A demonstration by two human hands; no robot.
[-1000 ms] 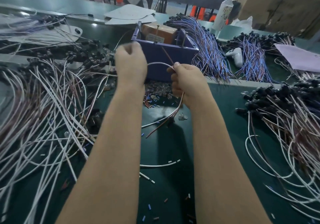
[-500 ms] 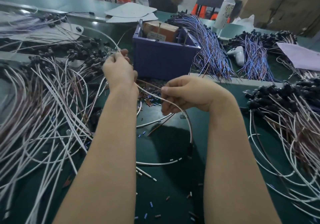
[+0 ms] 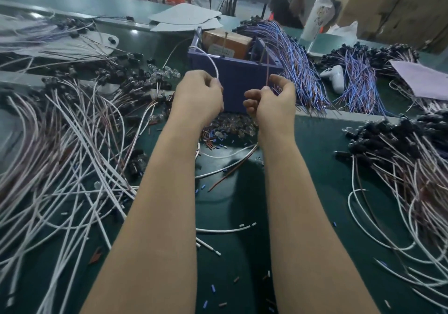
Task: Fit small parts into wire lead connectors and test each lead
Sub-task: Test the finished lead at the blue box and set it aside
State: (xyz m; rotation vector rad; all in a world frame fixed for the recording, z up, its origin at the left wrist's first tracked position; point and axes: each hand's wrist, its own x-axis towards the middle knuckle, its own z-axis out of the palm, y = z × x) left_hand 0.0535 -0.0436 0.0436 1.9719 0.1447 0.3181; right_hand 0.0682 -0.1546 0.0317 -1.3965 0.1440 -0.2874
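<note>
- left hand, just in front of purple bin, pinches white lead arcing to bin's rim
- right hand pinches brown lead upright against bin; probably presenting ends for testing

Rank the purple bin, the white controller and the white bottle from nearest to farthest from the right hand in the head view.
From the right hand, which pinches a brown wire:
1. Purple bin, just behind the hand.
2. White controller, farther right, beside the blue wires.
3. White bottle, far back right, at the table's edge.
</note>
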